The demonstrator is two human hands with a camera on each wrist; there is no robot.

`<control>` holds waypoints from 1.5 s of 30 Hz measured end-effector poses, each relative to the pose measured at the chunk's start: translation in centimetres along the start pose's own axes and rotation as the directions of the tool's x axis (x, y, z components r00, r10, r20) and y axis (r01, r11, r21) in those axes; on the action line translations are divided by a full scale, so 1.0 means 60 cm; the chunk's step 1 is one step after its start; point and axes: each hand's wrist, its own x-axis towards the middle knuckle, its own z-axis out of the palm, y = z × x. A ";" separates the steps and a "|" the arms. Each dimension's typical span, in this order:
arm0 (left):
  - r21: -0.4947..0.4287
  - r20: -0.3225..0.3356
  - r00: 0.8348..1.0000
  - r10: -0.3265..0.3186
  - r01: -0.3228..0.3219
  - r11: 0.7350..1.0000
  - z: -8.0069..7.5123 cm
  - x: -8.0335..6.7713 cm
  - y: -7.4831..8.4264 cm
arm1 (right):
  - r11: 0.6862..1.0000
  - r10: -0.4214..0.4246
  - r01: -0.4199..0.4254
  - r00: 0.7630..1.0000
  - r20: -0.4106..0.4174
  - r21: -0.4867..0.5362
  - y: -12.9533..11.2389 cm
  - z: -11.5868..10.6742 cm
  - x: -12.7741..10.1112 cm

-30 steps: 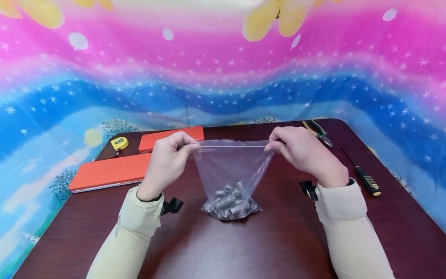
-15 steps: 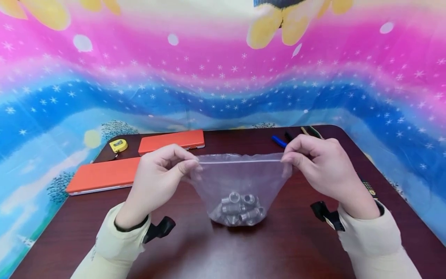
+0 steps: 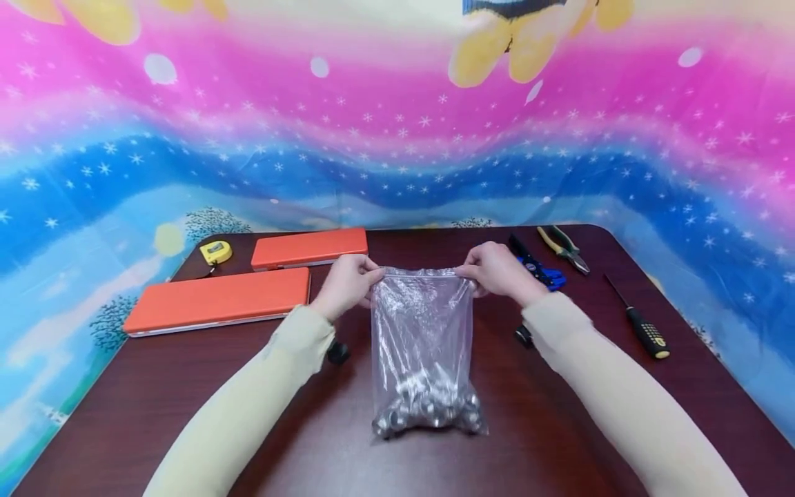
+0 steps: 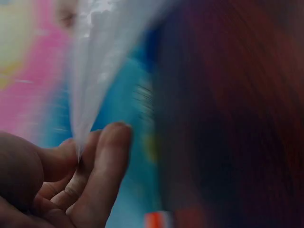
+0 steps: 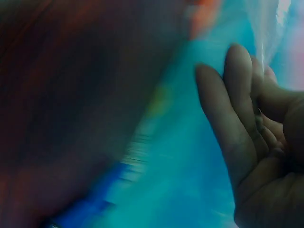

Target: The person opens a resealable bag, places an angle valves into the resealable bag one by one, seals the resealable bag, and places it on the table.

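A clear zip bag (image 3: pixel 422 324) hangs stretched between both hands in the head view. Shiny metal cylindrical fittings (image 3: pixel 428 407) lie heaped at its bottom, near or on the table; which of the two I cannot tell. My left hand (image 3: pixel 349 281) pinches the bag's top left corner between thumb and fingers. At the top right corner, my right hand (image 3: pixel 497 271) pinches the plastic the same way. In the left wrist view the bag's edge (image 4: pixel 90 95) runs down into the thumb and finger pinch. Blurred, the right wrist view has the bag (image 5: pixel 268 28) between thumb and finger.
Two orange cases (image 3: pixel 217 301) and a yellow tape measure (image 3: pixel 215 254) lie at the left of the dark table (image 3: pixel 497 442). Blue-handled pliers (image 3: pixel 543 273), green-handled pliers (image 3: pixel 564 248) and a screwdriver (image 3: pixel 646 331) are on the right. A patterned cloth (image 3: pixel 397 172) rises behind.
Both hands first came nearer and apart with the bag, then moved away and closer together. The bag now hangs longer and narrower, and the fittings have spread along its bottom.
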 end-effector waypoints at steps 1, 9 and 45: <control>0.058 -0.001 1.000 -0.029 0.029 0.998 0.007 0.020 -0.010 | 0.999 0.023 -0.023 1.000 0.015 -0.027 0.012 0.011 0.023; 0.398 0.039 0.991 -0.125 0.099 0.912 0.034 0.092 -0.040 | 0.971 0.107 -0.087 0.991 0.079 -0.221 0.041 0.059 0.101; -0.059 0.180 0.937 -0.299 0.314 0.948 0.044 -0.030 -0.075 | 0.878 0.322 -0.371 0.925 0.202 0.301 0.049 0.075 -0.013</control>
